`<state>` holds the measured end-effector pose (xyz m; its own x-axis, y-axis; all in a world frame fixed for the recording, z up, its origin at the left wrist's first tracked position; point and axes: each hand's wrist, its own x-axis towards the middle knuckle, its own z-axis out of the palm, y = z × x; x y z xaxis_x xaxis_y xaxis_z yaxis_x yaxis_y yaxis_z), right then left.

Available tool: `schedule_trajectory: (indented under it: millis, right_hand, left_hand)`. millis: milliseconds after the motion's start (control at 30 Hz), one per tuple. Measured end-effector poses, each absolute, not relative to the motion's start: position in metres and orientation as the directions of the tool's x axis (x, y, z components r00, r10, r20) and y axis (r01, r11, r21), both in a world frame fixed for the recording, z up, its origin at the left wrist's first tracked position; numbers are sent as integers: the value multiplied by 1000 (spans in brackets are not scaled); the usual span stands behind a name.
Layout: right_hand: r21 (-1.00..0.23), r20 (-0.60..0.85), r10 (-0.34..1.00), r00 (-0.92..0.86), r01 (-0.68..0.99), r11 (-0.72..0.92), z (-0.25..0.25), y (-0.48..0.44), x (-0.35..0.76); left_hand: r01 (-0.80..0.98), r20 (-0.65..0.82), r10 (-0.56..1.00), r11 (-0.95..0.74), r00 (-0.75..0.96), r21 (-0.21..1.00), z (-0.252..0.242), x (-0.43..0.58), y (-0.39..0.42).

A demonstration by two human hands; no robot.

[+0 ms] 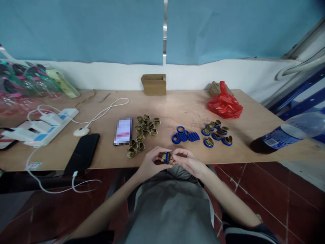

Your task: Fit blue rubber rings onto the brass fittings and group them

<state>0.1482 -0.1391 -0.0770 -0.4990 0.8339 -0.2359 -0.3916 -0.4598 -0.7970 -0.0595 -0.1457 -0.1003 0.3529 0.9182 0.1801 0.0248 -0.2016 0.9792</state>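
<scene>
My left hand (151, 164) grips a brass-coloured round metal fitting (164, 158) by its edge, just above the table's front edge. A blue ring (167, 158) sits around this fitting. The fingers of my right hand (188, 162) are pinched together at the fitting's right side; whatever lies between them is too small to make out. Several bare brass fittings (144, 132) are grouped to the left of my hands. Loose blue rings (186, 135) lie beyond my right hand, and farther right are several fittings with blue rings on them (217, 135). Thin wire pieces (200, 119) lie behind the rings.
A lit phone (123, 131), a dark phone (82, 152) and a power strip (54, 127) with white cables occupy the left side. A cardboard box (153, 84) and a red plastic bag (224, 103) stand at the back. At right, a cola bottle (281, 137) lies tilted.
</scene>
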Motion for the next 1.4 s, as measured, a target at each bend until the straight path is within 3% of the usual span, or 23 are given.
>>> schedule_trajectory:
  millis: [400, 600, 1000, 1233, 1400]
  right_hand:
    - [-873, -233, 875, -424, -305, -380, -74, -146, 143]
    - [-968, -81, 898, -433, -180, -174, -69, -149, 143]
    - [-990, -4, 928, -373, -132, -57, -74, -150, 136]
    - [-993, -31, 933, -359, -93, -69, -68, -151, 137]
    - [-999, -28, 935, -354, -28, -40, -65, -154, 133]
  left_hand:
    - [62, 186, 913, -223, 363, 973, -98, -60, -146]
    - [75, 189, 917, -228, 352, 971, -98, -59, -148]
    - [155, 268, 897, -338, 351, 928, -101, -61, -146]
    - [147, 85, 911, -157, 404, 977, -89, -60, -149]
    - [120, 92, 922, -147, 377, 982, -87, -60, -147]
